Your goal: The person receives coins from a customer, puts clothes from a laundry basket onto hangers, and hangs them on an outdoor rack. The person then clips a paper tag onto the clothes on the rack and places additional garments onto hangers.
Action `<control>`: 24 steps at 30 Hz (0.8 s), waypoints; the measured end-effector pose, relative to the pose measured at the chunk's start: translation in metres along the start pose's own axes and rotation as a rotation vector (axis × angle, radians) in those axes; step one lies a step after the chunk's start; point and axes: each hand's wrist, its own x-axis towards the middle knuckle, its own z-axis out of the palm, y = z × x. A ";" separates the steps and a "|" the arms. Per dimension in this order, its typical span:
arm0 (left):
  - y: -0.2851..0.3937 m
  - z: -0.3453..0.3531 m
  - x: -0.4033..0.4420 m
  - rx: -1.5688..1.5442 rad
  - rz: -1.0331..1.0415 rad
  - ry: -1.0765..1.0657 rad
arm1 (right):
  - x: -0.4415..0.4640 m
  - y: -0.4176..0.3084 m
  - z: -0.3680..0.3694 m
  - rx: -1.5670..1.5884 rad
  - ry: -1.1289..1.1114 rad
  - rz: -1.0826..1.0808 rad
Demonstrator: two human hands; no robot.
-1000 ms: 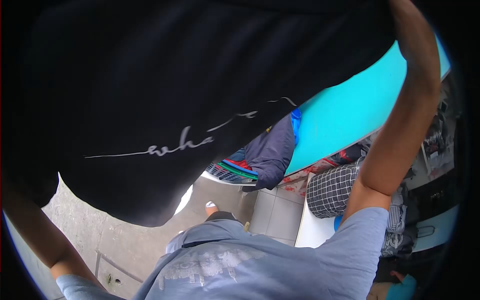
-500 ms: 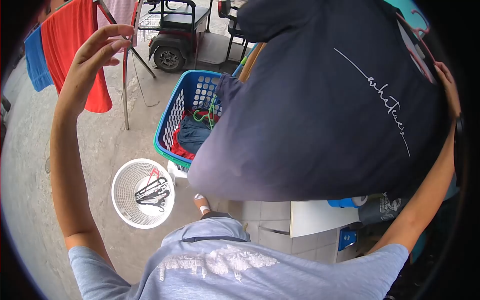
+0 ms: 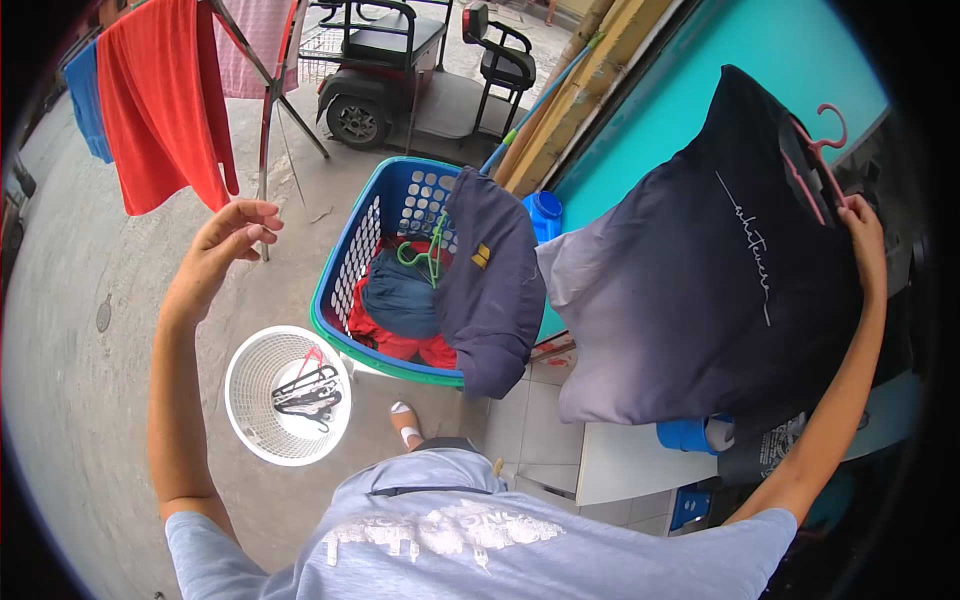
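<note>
Right fingers (image 3: 853, 209) grip the dark shirt (image 3: 715, 285), which spreads leftward from them.

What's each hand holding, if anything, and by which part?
Right hand: the dark shirt, by its shoulder area, at the pink hanger. Left hand: nothing.

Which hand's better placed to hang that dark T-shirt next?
Probably the right: the right hand holds the dark T-shirt near one end of its pink hanger, hook free. The left hand looks empty and is well away from the shirt.
</note>
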 end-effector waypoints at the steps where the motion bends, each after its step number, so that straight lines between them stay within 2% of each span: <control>1: -0.009 0.001 -0.002 -0.026 -0.023 -0.012 | -0.007 -0.024 0.028 0.260 -0.172 0.038; 3: -0.024 0.004 -0.008 -0.067 -0.070 -0.028 | -0.033 -0.082 0.082 0.487 -0.379 0.174; 5: -0.037 0.006 -0.016 -0.113 -0.102 -0.062 | -0.059 -0.136 0.133 0.601 -0.493 0.235; 7: -0.045 0.011 -0.022 -0.152 -0.102 -0.068 | -0.081 -0.169 0.197 0.783 -0.515 0.229; 9: -0.050 0.015 -0.028 -0.202 -0.094 -0.068 | -0.108 -0.206 0.272 0.854 -0.441 0.156; 11: -0.052 0.022 -0.035 -0.233 -0.111 -0.062 | -0.142 -0.243 0.361 0.871 -0.429 0.118; 12: -0.054 0.023 -0.039 -0.246 -0.120 -0.061 | -0.161 -0.262 0.408 0.802 -0.376 0.019; 13: -0.057 0.024 -0.043 -0.257 -0.129 -0.064 | -0.180 -0.280 0.447 0.716 -0.438 0.012; 15: -0.060 0.025 -0.053 -0.256 -0.166 -0.026 | -0.217 -0.297 0.542 0.625 -0.789 0.061; 16: -0.060 0.025 -0.057 -0.245 -0.195 -0.003 | -0.224 -0.311 0.553 0.341 -0.790 0.096; 17: -0.062 0.023 -0.064 -0.234 -0.225 0.020 | -0.223 -0.321 0.555 0.299 -0.817 0.223; 19: -0.071 0.016 -0.081 -0.211 -0.280 0.107 | -0.220 -0.325 0.566 0.325 -0.617 0.310; 22: -0.086 0.009 -0.097 -0.182 -0.358 0.218 | -0.209 -0.321 0.570 0.251 -0.525 0.228; 24: -0.093 0.009 -0.099 -0.177 -0.407 0.275 | -0.206 -0.317 0.592 0.349 -0.509 0.214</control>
